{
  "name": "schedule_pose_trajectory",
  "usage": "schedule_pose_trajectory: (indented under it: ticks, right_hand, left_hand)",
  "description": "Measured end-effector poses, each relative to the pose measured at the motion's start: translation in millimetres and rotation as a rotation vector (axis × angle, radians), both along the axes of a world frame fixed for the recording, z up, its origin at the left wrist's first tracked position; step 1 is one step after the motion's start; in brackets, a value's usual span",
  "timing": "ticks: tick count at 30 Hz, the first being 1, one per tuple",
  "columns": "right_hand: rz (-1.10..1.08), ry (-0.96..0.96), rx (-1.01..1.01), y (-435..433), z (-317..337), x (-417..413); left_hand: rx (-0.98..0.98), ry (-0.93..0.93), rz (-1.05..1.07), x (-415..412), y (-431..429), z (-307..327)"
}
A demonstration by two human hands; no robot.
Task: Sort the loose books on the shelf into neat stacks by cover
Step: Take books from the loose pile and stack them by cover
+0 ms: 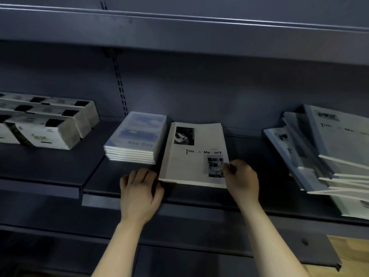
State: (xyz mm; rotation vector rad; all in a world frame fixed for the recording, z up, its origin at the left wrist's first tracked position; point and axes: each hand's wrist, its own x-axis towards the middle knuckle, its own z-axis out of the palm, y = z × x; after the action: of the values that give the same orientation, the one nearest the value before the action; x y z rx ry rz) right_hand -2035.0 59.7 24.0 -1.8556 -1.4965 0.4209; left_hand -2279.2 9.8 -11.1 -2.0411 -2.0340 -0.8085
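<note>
On shelf (60,166), grey book (191,162), right hand (242,178) pinching, left hand (139,194) touching

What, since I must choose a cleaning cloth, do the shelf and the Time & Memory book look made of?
The shelf: probably painted sheet metal, matte dark grey; its folded front lip and the slotted upright behind suggest that. Time & Memory book: paper, soft pale cover with printed photos, seemingly matte; thin page edges show.

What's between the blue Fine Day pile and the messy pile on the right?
In the head view, the Time & Memory book, then bare shelf.
</note>
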Motion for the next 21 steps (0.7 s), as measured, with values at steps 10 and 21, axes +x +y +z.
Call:
schedule_pose_trajectory:
  ticks: [10, 21]
  right_hand:
    - [-0.063, -0.065, 0.002, 2.9, -0.2, -3.7]
    - [-0.029, -0.114, -0.045, 13.8, 2.1, 9.2]
  left_hand:
    - [0.004, 0.034, 0.031, 1.6, -0.6, -1.9]
    - [-0.019, 0.045, 0.034, 0.9, -0.2, -2.0]
